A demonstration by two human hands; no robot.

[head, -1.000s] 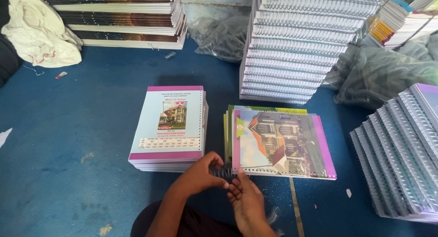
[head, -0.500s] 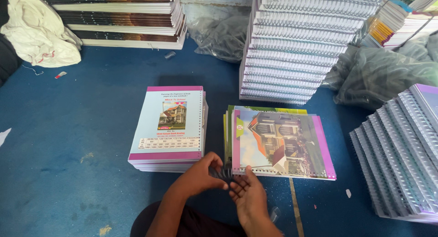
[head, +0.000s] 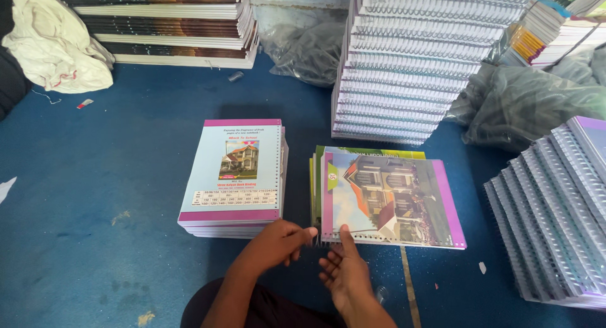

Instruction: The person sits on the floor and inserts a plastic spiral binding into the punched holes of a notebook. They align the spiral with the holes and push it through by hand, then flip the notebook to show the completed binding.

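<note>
A notebook with a house picture and purple borders (head: 391,199) lies on top of a small pile of covers on the blue floor, its punched edge towards me. My left hand (head: 276,241) pinches a dark wire coil (head: 314,238) at the pile's near left corner. Just below the notebook's near edge, my right hand (head: 344,272) is held palm up with fingers spread, and its thumb touches that edge. To the left stands a stack of light blue booklets with purple bands (head: 237,176).
A tall stack of spiral-bound notebooks (head: 410,63) rises behind the pile. More spiral notebooks (head: 555,221) fan out at the right. Stacked books (head: 164,25) line the back left, next to a white cloth (head: 53,44). Grey plastic bags (head: 530,101) lie at the back right.
My hands, held together on the dark coil, have drawn apart. The right hand has opened and dropped slightly, while the left stays at the pile's corner.
</note>
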